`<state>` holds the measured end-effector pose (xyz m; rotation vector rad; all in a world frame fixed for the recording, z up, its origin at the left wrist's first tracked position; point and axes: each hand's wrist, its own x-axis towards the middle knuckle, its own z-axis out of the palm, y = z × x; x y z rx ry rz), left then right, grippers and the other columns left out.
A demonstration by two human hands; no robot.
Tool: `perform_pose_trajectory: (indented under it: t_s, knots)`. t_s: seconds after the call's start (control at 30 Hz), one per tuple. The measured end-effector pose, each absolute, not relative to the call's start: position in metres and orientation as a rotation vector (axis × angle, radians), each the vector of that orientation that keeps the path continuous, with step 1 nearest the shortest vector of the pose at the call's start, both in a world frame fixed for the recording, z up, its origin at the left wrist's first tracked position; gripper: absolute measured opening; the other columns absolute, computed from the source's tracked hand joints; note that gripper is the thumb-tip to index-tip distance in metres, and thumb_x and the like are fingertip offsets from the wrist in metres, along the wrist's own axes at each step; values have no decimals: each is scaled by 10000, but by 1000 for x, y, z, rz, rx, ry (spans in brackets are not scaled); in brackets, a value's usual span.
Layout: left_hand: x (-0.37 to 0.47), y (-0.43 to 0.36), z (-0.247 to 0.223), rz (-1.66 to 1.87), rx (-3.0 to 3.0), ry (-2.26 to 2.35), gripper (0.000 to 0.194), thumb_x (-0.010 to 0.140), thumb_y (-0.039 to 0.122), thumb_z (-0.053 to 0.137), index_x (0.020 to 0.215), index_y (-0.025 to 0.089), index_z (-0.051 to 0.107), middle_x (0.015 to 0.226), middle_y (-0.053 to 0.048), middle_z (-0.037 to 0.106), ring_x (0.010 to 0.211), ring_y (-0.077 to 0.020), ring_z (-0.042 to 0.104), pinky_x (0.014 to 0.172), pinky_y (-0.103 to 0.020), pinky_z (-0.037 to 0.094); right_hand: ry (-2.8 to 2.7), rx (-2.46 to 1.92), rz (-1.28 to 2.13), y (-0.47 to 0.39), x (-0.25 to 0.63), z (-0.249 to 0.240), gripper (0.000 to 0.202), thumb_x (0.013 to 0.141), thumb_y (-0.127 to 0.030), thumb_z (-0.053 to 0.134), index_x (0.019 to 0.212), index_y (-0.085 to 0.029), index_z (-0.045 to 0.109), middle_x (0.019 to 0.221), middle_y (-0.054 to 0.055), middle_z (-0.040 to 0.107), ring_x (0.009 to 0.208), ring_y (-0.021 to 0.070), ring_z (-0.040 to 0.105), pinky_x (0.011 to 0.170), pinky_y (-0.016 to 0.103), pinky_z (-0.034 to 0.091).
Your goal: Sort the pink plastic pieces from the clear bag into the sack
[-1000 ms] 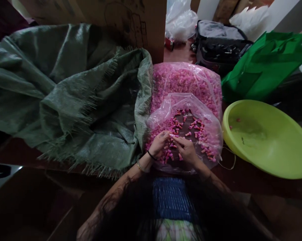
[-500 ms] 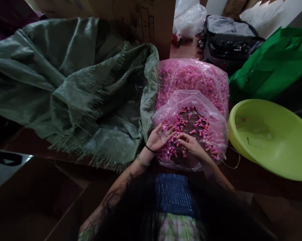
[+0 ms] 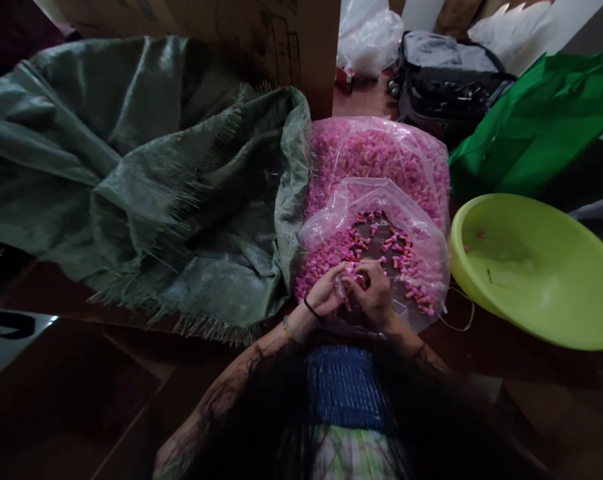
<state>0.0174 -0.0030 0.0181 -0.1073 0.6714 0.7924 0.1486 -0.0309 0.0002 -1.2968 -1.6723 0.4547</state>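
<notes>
My left hand [image 3: 325,293] is cupped around small clear plastic pieces [image 3: 339,288], with a bit of pink at its fingertips. Against it, my right hand [image 3: 374,293] is closed in a pinch at the same spot; what lies between its fingers is too small and covered to make out. Both hands are over the open mouth of a clear plastic bag [image 3: 411,213]. Many small pink pieces with reddish-orange stems [image 3: 401,250] lie loose in and around that opening, some partly hidden beneath my hands.
Behind the opening, the bag bulges with more pink pieces [image 3: 381,150]. A yellow-green basin [image 3: 541,280] on the right has a few tiny bits inside. Green woven sheeting [image 3: 146,180] covers the left. Further back are a cardboard box [image 3: 261,40], an open suitcase [image 3: 451,80] and a green bag [image 3: 536,127].
My right hand has moved up to my left hand, and their fingertips now meet. My left hand's fingers have curled in from an open palm. The view has shifted slightly.
</notes>
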Motion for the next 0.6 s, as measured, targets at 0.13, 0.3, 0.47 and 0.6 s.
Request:
perform_pose_trajectory:
  t_s: [0.13, 0.3, 0.47, 0.6]
  knots:
    - [20, -7, 15, 831, -58, 714, 185, 900, 218, 531, 749, 120, 576, 603, -10, 599, 509, -89, 566, 543, -199, 492, -1695, -1350, 570, -40, 161, -1, 191, 823, -359, 679, 897, -211, 584, 967, 44, 588, 776, 160, 560, 694, 297, 478]
    - [22, -7, 15, 828, 222, 762, 157, 801, 274, 655, 837, 132, 599, 653, -5, 607, 513, -94, 556, 469, -189, 443, -1619, -1384, 661, -50, 165, -4, 277, 843, -369, 656, 1058, -217, 571, 894, 13, 628, 622, 119, 522, 596, 264, 444]
    - [26, -8, 7, 886, 557, 830, 235, 769, 351, 672, 909, 173, 610, 674, 26, 592, 399, -45, 423, 365, -175, 283, -1574, -1424, 692, -51, 167, -1, 261, 832, -371, 666, 1038, -235, 582, 889, 2, 653, 550, 104, 492, 555, 259, 435]
    - [26, -10, 3, 940, 721, 945, 297, 762, 403, 686, 934, 173, 611, 599, 48, 538, 393, -42, 386, 390, -179, 289, -1597, -1384, 584, -52, 166, -2, 236, 848, -364, 645, 1043, -241, 594, 1077, 59, 662, 674, 145, 591, 655, 307, 509]
